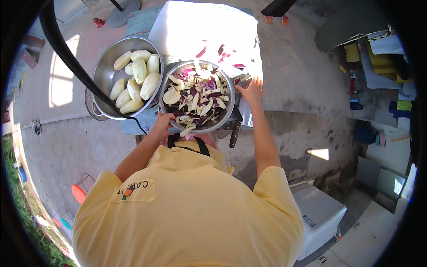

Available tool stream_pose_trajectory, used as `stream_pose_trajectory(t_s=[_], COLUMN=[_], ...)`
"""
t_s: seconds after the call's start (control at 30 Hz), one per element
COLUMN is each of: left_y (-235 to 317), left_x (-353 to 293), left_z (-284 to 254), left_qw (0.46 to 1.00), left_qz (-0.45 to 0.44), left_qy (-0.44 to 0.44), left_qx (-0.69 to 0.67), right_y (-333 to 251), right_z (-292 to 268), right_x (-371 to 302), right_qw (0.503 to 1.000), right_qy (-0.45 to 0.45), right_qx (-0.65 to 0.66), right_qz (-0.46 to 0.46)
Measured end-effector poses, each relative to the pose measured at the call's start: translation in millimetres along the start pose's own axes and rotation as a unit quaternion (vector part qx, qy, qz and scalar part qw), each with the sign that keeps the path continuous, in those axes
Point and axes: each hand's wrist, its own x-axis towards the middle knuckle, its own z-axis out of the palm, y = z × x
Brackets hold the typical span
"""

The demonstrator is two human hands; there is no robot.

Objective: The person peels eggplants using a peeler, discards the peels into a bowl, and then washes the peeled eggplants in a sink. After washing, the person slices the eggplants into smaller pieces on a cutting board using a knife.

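A round steel bowl (225,119) in front of me is heaped with purple and pale eggplant peelings (195,100). My left hand (163,124) grips its rim at the lower left, and the fingers' far side is hidden. To the right of the bowl, my right hand (251,90) lies with fingers spread on the edge of a white board (202,26), beside a few scraps of peel (239,66). A brown-handled knife (234,134) rests at the table's near edge, between the bowl and my right forearm.
On the left a larger steel pot (103,73) holds several peeled eggplants (139,70); a dark strap crosses in front of it. The weathered table (133,128) shows around the board. A white chest-like appliance (318,209) stands behind me on the right, and an orange stool (78,193) on the left.
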Motion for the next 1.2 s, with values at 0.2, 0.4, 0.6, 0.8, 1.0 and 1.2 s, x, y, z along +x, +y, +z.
stream_pose_trajectory(t_s=[0.2,0.4,0.6,0.8,1.0,1.2], left_y=[-6,-6,-14,-12,-13,26], left_x=[-27,-35,-22,-18,-14,-48], left_z=[-30,-19,-23,-32,-42,-56], left_qw=[0.999,0.998,0.998,0.997,0.994,0.893], left_qz=[-0.047,-0.065,-0.045,-0.064,-0.104,0.073], left_qy=[-0.002,0.018,0.045,-0.024,-0.017,-0.069], left_qx=[0.013,-0.01,-0.009,-0.036,0.011,0.438], right_y=[-21,8,14,-49,-63,-17], right_z=[22,48,45,-10,-8,40], right_x=[41,47,51,16,30,75], right_qw=[0.985,0.975,0.979,0.88,0.951,0.979], right_qy=[-0.145,0.109,0.134,0.03,0.061,0.04], right_qx=[-0.089,0.183,0.115,0.472,0.274,0.034], right_qz=[0.038,-0.062,-0.097,0.035,-0.129,-0.197])
